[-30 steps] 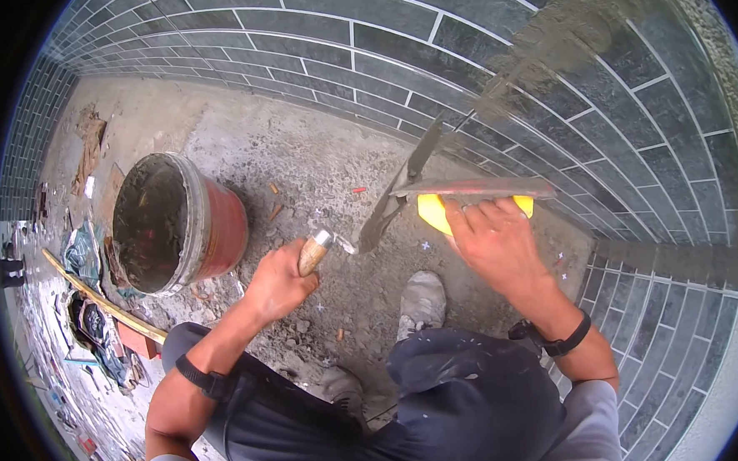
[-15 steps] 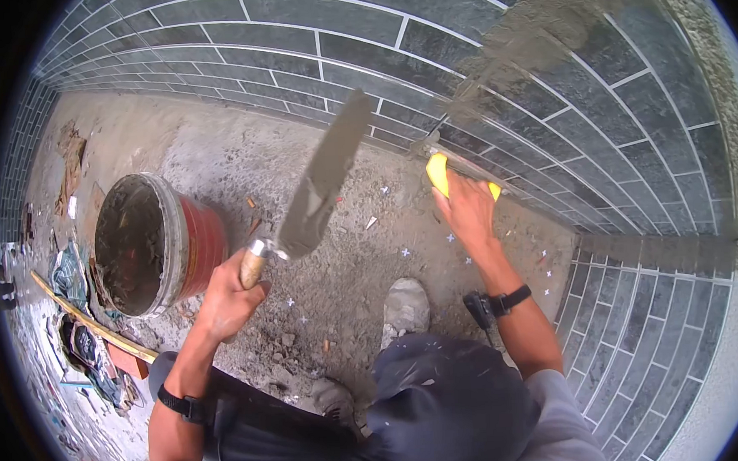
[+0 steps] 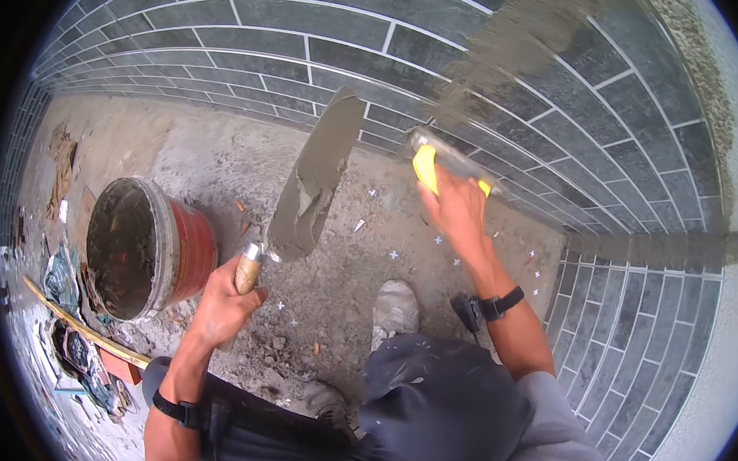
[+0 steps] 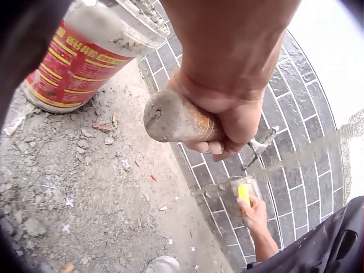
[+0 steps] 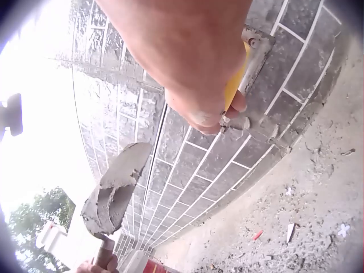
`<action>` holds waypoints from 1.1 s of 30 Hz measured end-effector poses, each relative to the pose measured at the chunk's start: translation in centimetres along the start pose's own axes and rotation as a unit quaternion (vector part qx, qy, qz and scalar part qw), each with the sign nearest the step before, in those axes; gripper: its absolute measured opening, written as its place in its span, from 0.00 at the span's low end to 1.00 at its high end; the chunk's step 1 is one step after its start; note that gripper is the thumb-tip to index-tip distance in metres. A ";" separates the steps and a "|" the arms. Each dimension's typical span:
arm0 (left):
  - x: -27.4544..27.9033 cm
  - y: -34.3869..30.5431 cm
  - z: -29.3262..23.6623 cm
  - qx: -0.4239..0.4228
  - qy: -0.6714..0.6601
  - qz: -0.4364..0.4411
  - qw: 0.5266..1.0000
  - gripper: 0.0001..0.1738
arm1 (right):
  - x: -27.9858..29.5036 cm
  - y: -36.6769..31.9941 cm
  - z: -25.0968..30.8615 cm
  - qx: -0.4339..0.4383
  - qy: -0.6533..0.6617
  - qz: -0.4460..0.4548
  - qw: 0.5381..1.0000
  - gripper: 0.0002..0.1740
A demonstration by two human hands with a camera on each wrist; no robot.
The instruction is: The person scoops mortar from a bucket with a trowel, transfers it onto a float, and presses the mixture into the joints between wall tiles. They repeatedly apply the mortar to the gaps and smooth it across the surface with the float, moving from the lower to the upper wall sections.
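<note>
My left hand (image 3: 223,305) grips the wooden handle of a brick trowel (image 3: 316,179), whose broad blade faces up with grey mortar spread on it. In the right wrist view, a ridged lump of mortar shows on that trowel blade (image 5: 116,193). My right hand (image 3: 458,213) is wrapped round the yellow handle of a plastering trowel (image 3: 426,165). Its flat plate lies along the lower wall, just below a rough band of wet mortar (image 3: 526,43) over the grey tiles. From the left wrist view, the right hand (image 4: 255,213) and the plastering trowel appear close against the tiles.
A red bucket (image 3: 193,244) with mortar inside stands on the floor at left. Beside it are a long wooden strip (image 3: 82,325) and crumpled debris. White tile spacers and mortar crumbs dot the concrete floor (image 3: 240,154). A shoe (image 3: 396,308) stands below the hands.
The brick trowel has swung left from beside the plastering trowel, turning from edge-on to face-up. The plastering trowel has turned and moved up and left to the wall.
</note>
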State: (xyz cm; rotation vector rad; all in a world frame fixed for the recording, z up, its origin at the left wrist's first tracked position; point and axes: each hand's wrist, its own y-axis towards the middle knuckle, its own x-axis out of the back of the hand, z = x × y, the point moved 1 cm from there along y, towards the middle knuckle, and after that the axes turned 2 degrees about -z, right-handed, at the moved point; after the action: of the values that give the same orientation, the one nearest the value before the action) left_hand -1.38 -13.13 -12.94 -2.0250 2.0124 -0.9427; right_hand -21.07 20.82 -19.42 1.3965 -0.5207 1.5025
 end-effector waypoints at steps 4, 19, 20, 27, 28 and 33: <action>-0.2 -0.2 -1.3 0.040 -0.028 0.004 0.999 0.17 | 1.9 2.6 -0.8 -0.012 -0.030 0.028 0.999 0.19; 0.8 -0.9 -1.6 0.008 -0.028 -0.027 0.999 0.13 | -3.8 -5.4 1.9 -0.447 0.641 -0.015 0.623 0.14; 0.7 -0.9 -1.8 0.014 -0.037 -0.029 0.999 0.13 | -4.8 -5.9 1.5 -0.478 0.678 -0.035 0.558 0.13; 0.9 -0.8 -2.1 0.051 -0.042 -0.036 0.997 0.14 | -15.8 -8.1 0.8 -0.458 0.849 -0.039 0.262 0.18; 0.9 -0.6 -1.9 0.051 -0.038 -0.036 0.997 0.14 | -16.6 -7.4 1.2 -0.434 0.868 -0.030 0.240 0.18; 1.4 -0.4 -1.2 0.049 -0.031 -0.052 0.997 0.12 | -19.3 -3.0 2.5 -0.516 0.830 -0.105 0.185 0.14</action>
State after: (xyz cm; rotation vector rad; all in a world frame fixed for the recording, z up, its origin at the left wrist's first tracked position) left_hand -1.79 -13.96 -11.30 -2.0965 1.8078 -0.9640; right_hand -19.94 13.08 -37.45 -1.4594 0.2494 0.9841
